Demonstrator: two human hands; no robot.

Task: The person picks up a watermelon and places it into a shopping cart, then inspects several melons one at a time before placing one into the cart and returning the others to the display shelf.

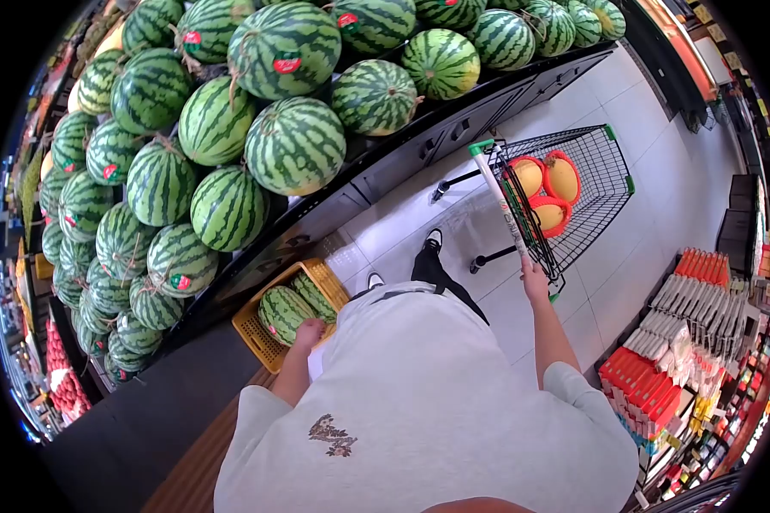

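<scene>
My right hand [535, 280] is wrapped round the handle [506, 205] of a black wire shopping cart [603, 184] with green corners. Inside the cart lie several yellow melons [561, 181] in red netting. My left hand [310, 332] hangs at my side, above the edge of a yellow plastic crate [250, 332]; its fingers are curled, and whether anything is in them cannot be made out. Two striped watermelons [284, 313] lie in that crate, just beyond this hand.
A large display of striped watermelons [295, 145] fills the upper left on a dark stand [385, 162]. Shelves with red and white packages [650, 385] stand at the lower right. Grey floor tiles [629, 274] run beneath the cart.
</scene>
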